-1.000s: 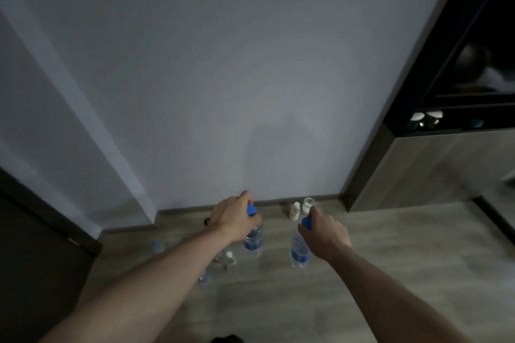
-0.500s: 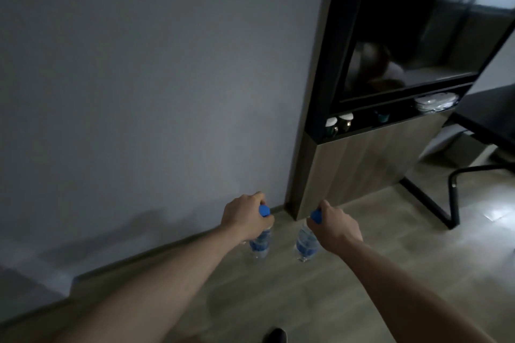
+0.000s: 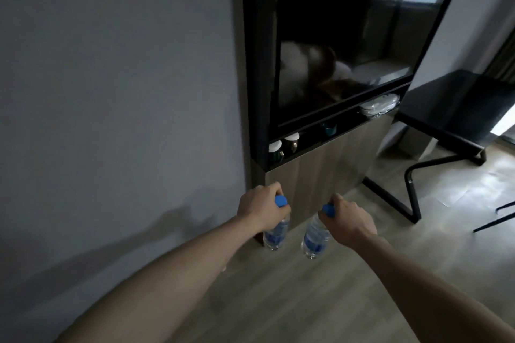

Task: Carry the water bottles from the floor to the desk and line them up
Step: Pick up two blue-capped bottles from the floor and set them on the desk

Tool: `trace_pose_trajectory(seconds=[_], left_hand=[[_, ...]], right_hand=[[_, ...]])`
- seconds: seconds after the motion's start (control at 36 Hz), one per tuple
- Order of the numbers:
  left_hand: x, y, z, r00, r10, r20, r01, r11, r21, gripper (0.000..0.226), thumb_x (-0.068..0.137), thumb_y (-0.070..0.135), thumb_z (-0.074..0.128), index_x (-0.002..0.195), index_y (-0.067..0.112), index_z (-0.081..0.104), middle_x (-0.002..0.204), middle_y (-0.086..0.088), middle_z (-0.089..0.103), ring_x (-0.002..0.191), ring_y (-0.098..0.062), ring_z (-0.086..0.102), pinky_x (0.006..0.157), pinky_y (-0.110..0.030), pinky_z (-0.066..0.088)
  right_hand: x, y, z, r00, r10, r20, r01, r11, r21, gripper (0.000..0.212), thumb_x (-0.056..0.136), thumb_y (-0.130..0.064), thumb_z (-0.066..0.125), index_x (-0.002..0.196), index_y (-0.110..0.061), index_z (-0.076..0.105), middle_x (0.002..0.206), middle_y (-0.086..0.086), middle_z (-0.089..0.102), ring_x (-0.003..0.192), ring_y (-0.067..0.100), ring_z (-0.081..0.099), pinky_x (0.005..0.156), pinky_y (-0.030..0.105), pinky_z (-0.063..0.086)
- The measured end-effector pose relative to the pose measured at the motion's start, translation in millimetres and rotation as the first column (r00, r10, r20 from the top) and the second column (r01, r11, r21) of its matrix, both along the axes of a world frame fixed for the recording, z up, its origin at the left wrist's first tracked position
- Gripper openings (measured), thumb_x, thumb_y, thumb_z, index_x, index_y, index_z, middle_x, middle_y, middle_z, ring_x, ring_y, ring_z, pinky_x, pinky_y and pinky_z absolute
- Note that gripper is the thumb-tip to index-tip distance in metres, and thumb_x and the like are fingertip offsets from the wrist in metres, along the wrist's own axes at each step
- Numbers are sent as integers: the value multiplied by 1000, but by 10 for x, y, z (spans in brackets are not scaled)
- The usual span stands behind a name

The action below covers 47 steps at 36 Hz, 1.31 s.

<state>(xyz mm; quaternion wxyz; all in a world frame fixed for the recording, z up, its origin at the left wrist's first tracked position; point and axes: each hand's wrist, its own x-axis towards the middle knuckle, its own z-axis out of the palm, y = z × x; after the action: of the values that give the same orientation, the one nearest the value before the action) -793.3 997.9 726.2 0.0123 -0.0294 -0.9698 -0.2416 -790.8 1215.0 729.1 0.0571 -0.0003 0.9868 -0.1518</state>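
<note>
I carry two clear water bottles with blue caps and blue labels, one in each hand, both hanging above the wood floor. My left hand (image 3: 260,205) grips the neck of the left bottle (image 3: 276,235) just under its cap. My right hand (image 3: 349,218) grips the neck of the right bottle (image 3: 315,237) the same way. A dark desk (image 3: 457,108) stands at the far right, beyond the cabinet, well away from both hands.
A tall cabinet (image 3: 320,170) with a dark glass front and a wooden base rises straight ahead; small jars and plates sit on its open shelf. A grey wall (image 3: 111,92) fills the left. The desk's black metal leg (image 3: 412,195) stands on the floor at right.
The bottles have been lifted off the floor and carried to the right. The view has swung from the wall corner, with its remaining bottles, towards the cabinet and desk.
</note>
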Motion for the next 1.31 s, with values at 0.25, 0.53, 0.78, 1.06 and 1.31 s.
trace_pose_trajectory(seconds=[0.25, 0.53, 0.78, 1.06, 1.31], left_hand=[[-1027, 1222, 100, 1000, 11, -6, -11, 1000, 17, 24, 77, 49, 67, 80, 31, 52, 75, 13, 63, 67, -6, 58, 48, -25, 36], [-1986, 2707, 209, 996, 94, -13, -92, 991, 101, 23, 74, 48, 68, 77, 32, 53, 71, 14, 63, 69, -8, 61, 61, -34, 55], [-2929, 3785, 333, 999, 29, -25, -27, 998, 54, 23, 74, 51, 66, 79, 33, 54, 74, 16, 64, 71, -9, 61, 67, -35, 56], [-4261, 4829, 206, 997, -75, 15, 74, 996, 45, 23, 71, 52, 64, 81, 34, 55, 79, 15, 65, 76, -14, 63, 61, -29, 49], [-5433, 5868, 312, 980, -199, 16, 198, 979, 48, 23, 73, 50, 63, 86, 33, 55, 84, 13, 66, 81, -18, 62, 69, -33, 51]], right_hand=[[-996, 1227, 87, 999, -22, -27, 21, 999, -34, 27, 92, -48, 53, 98, -22, 50, 86, 1, 65, 76, 24, 63, 67, 37, 53], [-2055, 2791, 331, 998, 4, -59, -5, 1000, -12, 32, 90, -52, 55, 100, -23, 50, 89, 4, 67, 81, 29, 65, 70, 38, 53], [-2923, 3957, 345, 994, -56, -90, 58, 998, 13, 28, 87, -53, 59, 94, -29, 46, 79, -2, 56, 69, 25, 55, 62, 32, 40], [-4047, 5046, 268, 983, -161, -89, 162, 987, 3, 31, 84, -53, 59, 98, -26, 52, 93, 2, 68, 81, 27, 65, 71, 39, 55], [-4926, 6064, 342, 952, -287, -109, 288, 958, -11, 34, 88, -54, 57, 104, -25, 49, 85, 1, 61, 75, 26, 61, 63, 36, 49]])
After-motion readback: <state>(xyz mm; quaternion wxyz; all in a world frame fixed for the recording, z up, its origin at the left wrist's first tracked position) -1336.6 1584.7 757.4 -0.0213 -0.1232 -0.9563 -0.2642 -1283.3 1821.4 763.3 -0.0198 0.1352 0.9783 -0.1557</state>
